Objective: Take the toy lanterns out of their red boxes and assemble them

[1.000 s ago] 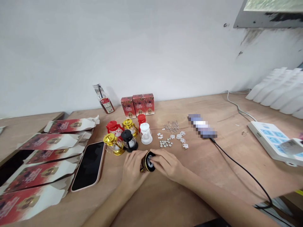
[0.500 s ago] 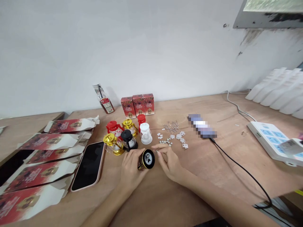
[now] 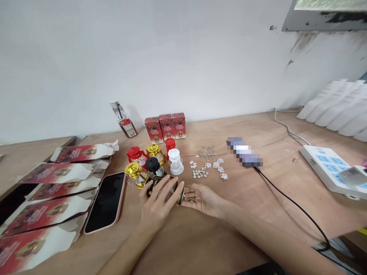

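Gripping a small black lantern with gold trim (image 3: 181, 194), the left hand (image 3: 155, 208) has its fingers wrapped over the upper side of the body. Lantern lies sideways, raised over the brown wooden tabletop (image 3: 183, 240), base end toward the right hand (image 3: 208, 201). Right hand palm-up beside that end, fingers loosely curled at the gold-edged rim; a small glint among them, but cannot tell whether they pinch anything. Just beyond the held piece: an upright black plastic lantern (image 3: 153, 164), a shiny gold lantern (image 3: 133, 169) and a white plastic lantern (image 3: 173, 155). To the right of these, small round silvery discs (image 3: 194, 176), flat white plastic tabs (image 3: 223, 176) and thin metal wire pieces (image 3: 210, 152). Handling, by judgement: light, stiff, probably hollow plastic; glossy surfaces may slip. Clear middle looks the fragile part, likely to crack or scuff if squeezed. Best hold: round the firm base rim with a light steadying grip on the body; the thin side handle would swing or flex, poor purchase. Base interior faces away, contents unseen.
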`<state>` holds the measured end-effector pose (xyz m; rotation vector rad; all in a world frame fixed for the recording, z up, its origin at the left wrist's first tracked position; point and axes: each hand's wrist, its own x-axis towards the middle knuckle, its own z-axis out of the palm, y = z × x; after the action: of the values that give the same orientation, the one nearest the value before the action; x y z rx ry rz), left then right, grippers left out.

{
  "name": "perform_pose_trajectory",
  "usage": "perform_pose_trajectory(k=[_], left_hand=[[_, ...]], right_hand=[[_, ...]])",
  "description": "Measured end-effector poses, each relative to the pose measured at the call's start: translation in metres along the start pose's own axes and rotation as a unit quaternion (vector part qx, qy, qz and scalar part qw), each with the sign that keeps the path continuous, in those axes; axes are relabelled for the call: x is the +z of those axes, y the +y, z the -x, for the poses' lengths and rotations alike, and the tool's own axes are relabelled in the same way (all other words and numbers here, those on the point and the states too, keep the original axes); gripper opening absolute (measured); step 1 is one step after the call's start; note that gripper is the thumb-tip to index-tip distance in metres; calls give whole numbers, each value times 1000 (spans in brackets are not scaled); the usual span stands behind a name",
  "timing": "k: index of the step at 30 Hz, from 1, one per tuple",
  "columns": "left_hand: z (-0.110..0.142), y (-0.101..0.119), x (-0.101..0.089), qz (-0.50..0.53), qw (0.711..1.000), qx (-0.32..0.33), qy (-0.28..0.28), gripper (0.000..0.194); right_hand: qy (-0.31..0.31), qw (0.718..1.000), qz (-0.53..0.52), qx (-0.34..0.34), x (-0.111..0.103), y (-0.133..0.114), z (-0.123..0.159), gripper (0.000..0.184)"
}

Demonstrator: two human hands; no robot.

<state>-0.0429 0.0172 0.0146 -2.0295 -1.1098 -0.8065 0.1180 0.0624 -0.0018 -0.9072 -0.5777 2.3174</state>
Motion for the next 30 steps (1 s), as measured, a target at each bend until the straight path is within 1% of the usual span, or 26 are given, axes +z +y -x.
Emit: perform_pose_trajectory(k=[3,5,7,9,11,13,17,20,22,24,26,28,30], left_hand=[[-1,2,1,0,1000,-3,-2,28],[0,2,2,0,1000,-6,-3,31],[1,1,1,-11,1000,-10,1,32],[1,2,-2,-28,1000,-9,9,34],[1,2,-5,-43,999,5,14,34],[0,4,-7,-48,998,33,15,30],[-3,7,-1,-50,996,80,-5,20],[-4,12,8,-74,987,139,-40,17],[-4,14,14,-101,974,190,-72,18],[-3,16,19,-135,957,227,-117,17],[-4,17,24,-171,940,244,-163,19],[-6,16,28,-193,926,250,-209,24],[-10,14,32,-183,921,240,-247,31]], right_hand=[[24,999,-32,15,1,-1,0,23],[25,999,-39,19,2,-2,1,24],[25,999,-38,17,3,-3,1,25],[35,999,-32,1,3,-5,2,24],[58,997,-28,-40,1,-8,1,22],[87,990,-37,-104,-3,-11,-2,19],[119,958,-72,-250,-15,-21,-11,20],[128,936,-82,-317,-26,-30,-18,20],[144,925,-83,-341,-32,-35,-22,19],[156,916,-82,-360,-35,-37,-27,20],[158,911,-75,-373,-37,-38,-31,23],[155,913,-53,-375,-37,-37,-34,26],[153,916,-30,-370,-37,-36,-36,27]])
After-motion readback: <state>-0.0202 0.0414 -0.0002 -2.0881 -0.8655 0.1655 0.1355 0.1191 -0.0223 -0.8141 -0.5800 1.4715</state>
